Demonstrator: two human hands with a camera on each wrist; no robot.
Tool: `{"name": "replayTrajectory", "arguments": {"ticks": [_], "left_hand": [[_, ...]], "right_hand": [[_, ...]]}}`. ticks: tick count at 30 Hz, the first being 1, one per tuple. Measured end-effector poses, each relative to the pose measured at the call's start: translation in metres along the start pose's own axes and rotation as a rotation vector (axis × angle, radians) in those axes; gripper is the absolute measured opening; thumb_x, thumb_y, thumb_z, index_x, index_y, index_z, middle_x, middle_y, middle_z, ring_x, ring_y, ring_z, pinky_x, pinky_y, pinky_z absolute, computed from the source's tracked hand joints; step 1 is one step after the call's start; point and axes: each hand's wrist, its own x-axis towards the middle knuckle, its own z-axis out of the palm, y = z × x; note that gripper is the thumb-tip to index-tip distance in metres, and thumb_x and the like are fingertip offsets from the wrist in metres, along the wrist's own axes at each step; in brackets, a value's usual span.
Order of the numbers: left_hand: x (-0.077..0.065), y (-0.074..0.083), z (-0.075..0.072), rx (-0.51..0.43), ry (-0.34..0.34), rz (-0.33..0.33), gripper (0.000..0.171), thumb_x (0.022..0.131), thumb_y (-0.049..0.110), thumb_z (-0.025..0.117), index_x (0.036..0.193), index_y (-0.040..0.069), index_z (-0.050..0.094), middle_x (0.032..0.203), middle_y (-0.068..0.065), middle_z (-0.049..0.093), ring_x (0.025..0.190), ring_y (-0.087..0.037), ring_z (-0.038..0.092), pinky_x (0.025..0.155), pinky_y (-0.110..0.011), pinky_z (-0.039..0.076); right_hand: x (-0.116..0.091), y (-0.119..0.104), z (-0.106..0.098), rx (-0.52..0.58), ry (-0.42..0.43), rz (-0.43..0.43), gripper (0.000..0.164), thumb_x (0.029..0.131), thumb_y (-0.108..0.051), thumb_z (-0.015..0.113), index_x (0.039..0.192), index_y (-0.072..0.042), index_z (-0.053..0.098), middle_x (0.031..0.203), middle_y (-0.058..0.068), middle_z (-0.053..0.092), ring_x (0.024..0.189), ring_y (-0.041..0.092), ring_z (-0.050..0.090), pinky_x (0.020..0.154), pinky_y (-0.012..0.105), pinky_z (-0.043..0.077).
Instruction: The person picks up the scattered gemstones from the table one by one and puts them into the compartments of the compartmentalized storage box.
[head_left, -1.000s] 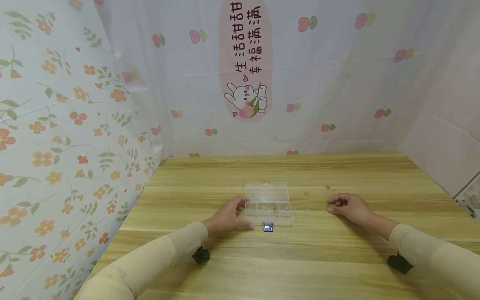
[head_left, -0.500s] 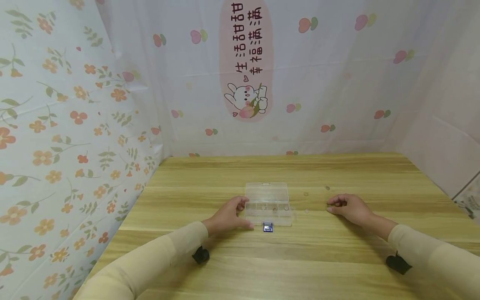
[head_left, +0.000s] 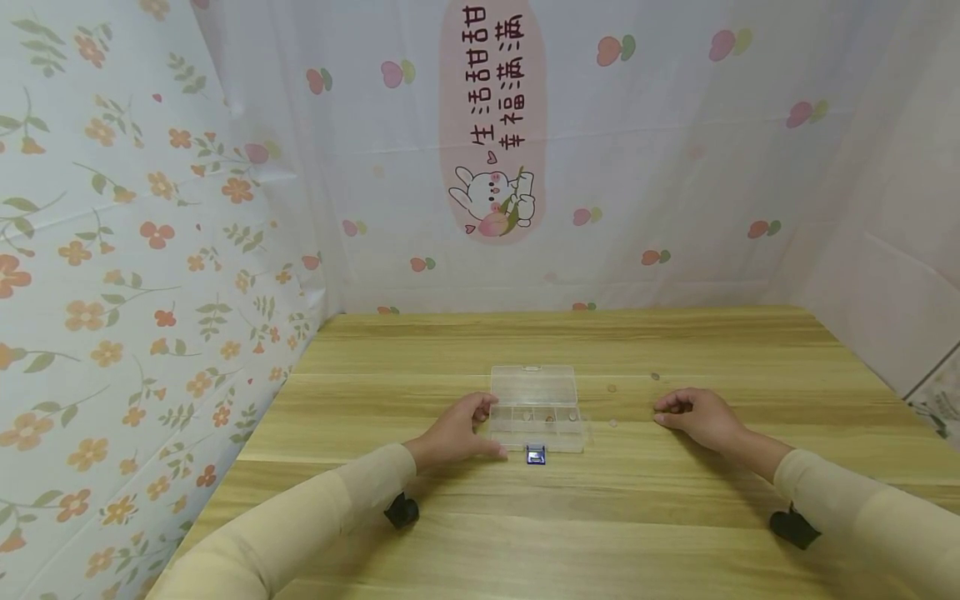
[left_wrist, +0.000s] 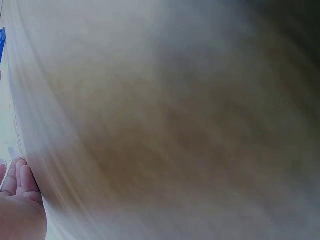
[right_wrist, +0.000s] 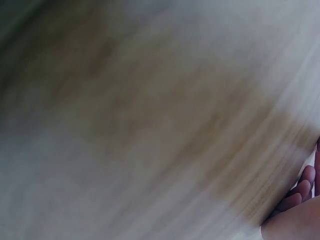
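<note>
A clear plastic compartment box (head_left: 570, 443) with a blue latch (head_left: 536, 455) lies with its lid (head_left: 533, 385) laid back. My left hand (head_left: 457, 429) holds its left end, thumb at the front corner and fingers at the back. Several small round pieces, one of them brownish (head_left: 550, 418), sit in the box's back compartments. To the right my right hand (head_left: 701, 417) is low at the table, thumb and index fingertips close together; I cannot tell whether a small piece is between them. In the right wrist view, curled fingers (right_wrist: 300, 192) show at the edge.
Loose on the wooden table (head_left: 480, 533) lie a dark small piece (head_left: 656, 377), a tan small piece (head_left: 612, 388) and a pale small piece (head_left: 613, 423), between box and right hand. A printed curtain (head_left: 375, 167) hangs behind the table.
Almost nothing moves. The right hand has shifted very slightly to the left at the table; the left hand stays at the box.
</note>
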Motion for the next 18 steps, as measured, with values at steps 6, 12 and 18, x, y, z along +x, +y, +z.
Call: {"name": "replayTrajectory", "arguments": {"ticks": [6, 12, 18], "left_hand": [[0.0, 0.0, -0.001, 0.005, 0.003, 0.0, 0.081, 0.071, 0.027, 0.089, 0.137, 0.005, 0.047, 0.115, 0.0, 0.051, 0.105, -0.018, 0.047, 0.095, -0.037, 0.04], [-0.001, 0.001, -0.001, -0.004, -0.001, -0.024, 0.082, 0.071, 0.027, 0.089, 0.138, 0.007, 0.046, 0.117, 0.0, 0.05, 0.107, -0.017, 0.046, 0.096, -0.036, 0.039], [0.0, 0.0, 0.0, -0.02, -0.008, -0.026, 0.081, 0.072, 0.026, 0.088, 0.139, 0.007, 0.046, 0.116, 0.0, 0.049, 0.106, -0.017, 0.045, 0.095, -0.035, 0.039]], "right_hand": [[0.001, -0.002, -0.001, 0.0, 0.001, 0.012, 0.023, 0.089, -0.02, 0.072, 0.103, -0.001, 0.069, 0.093, 0.004, 0.062, 0.084, 0.019, 0.053, 0.069, 0.028, 0.044], [0.002, -0.006, -0.002, 0.007, 0.0, 0.017, 0.026, 0.091, -0.021, 0.07, 0.104, 0.002, 0.067, 0.095, 0.007, 0.064, 0.084, 0.019, 0.054, 0.066, 0.027, 0.046], [0.003, -0.012, 0.0, 0.048, -0.009, 0.023, 0.03, 0.092, -0.024, 0.069, 0.108, 0.002, 0.066, 0.1, 0.008, 0.065, 0.085, 0.02, 0.056, 0.063, 0.027, 0.048]]}}
